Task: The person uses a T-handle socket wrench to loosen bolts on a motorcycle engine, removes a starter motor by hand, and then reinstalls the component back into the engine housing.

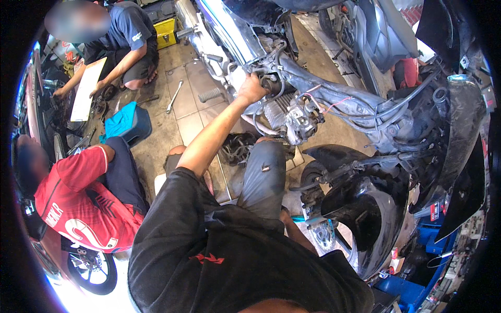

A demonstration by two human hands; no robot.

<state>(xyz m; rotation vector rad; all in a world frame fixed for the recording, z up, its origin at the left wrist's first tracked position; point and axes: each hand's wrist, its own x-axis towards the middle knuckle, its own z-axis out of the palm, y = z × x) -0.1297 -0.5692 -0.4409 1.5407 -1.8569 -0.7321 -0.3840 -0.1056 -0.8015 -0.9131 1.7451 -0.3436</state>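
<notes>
Left hand, upper centre: fingers bent against stripped motorcycle, hold unclear. Motorcycle's dusty frame spans upper centre to right; finned metal engine near hand. Right hand, centre: mostly hidden beside worn trouser leg, openness can't tell.

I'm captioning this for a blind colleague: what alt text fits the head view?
Seen from above, a person's left hand reaches to a partly dismantled motorcycle, beside its exposed engine. To the left, one co-worker wears red and another holds a pale board; a wrench lies on the tiled floor.
</notes>
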